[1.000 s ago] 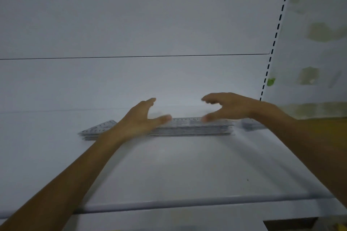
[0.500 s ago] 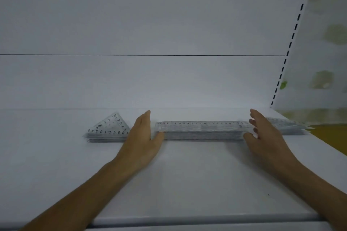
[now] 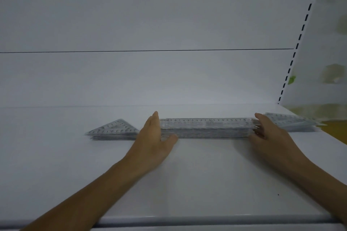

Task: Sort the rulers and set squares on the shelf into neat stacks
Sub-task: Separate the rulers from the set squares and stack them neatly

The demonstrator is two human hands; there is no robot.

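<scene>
Set squares (image 3: 114,129) sit in a low, clear stack farthest to your left on the white shelf (image 3: 187,184), one point aimed at the back panel (image 3: 150,80) and printed numbers showing along the edges. Your left hand (image 3: 154,137) is just right of them. It stands on its edge with the fingers straight and together, the palm flat against the left end of the ruler stack (image 3: 206,127) and the thumb lying along the stack's front edge. It holds nothing.

The ruler stack lies between your two hands, running left to right, parallel to the back panel and a little in front of it. The top ruler's scale faces up. Your right hand (image 3: 268,133) meets the stack's right end, with the thumb low at the front corner. The fingers seem lightly bent against the end, pressing rather than gripping, though blur there makes that hard to judge.

Beyond your right hand a second stack of set squares (image 3: 293,123) lies near the shelf's right edge, fanned unevenly and blurred. Above it a slotted upright (image 3: 300,37) rises at the right side of the back panel.
</scene>
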